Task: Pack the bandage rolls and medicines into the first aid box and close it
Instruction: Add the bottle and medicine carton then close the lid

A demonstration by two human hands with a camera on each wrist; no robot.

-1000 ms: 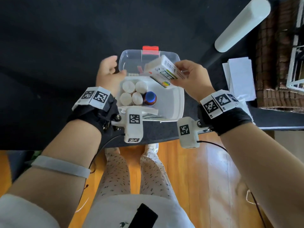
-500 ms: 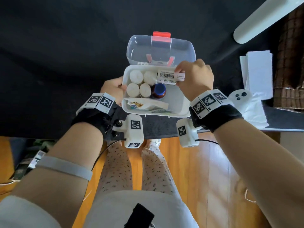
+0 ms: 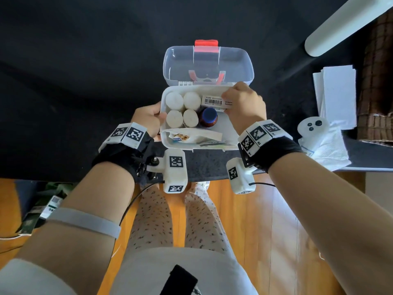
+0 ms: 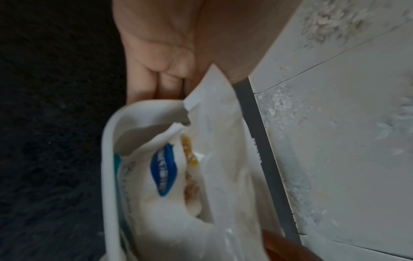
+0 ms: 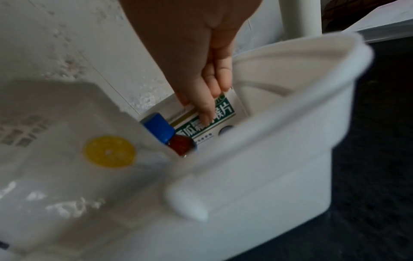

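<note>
The white first aid box (image 3: 230,133) sits open on the black table, its clear lid (image 3: 208,64) with a red latch tilted back. Inside stand several white bandage rolls (image 3: 182,109) and a brown bottle with a blue cap (image 3: 209,117). My right hand (image 3: 242,105) holds a white medicine carton (image 3: 213,101) at the box's back right corner; the fingers (image 5: 208,106) lie on its green-printed face (image 5: 223,116). My left hand (image 3: 148,119) grips the box's left wall. Flat packets (image 3: 191,137) fill the front of the box (image 4: 107,159).
Folded white papers (image 3: 336,92) and a white controller on tissue (image 3: 314,126) lie to the right. A white tube (image 3: 344,20) slants at the back right. The table edge runs just below the box, with wooden floor beneath.
My right hand has lowered the carton from above the box down into its back right corner. My left hand has shifted from the box's rear left to its left wall.
</note>
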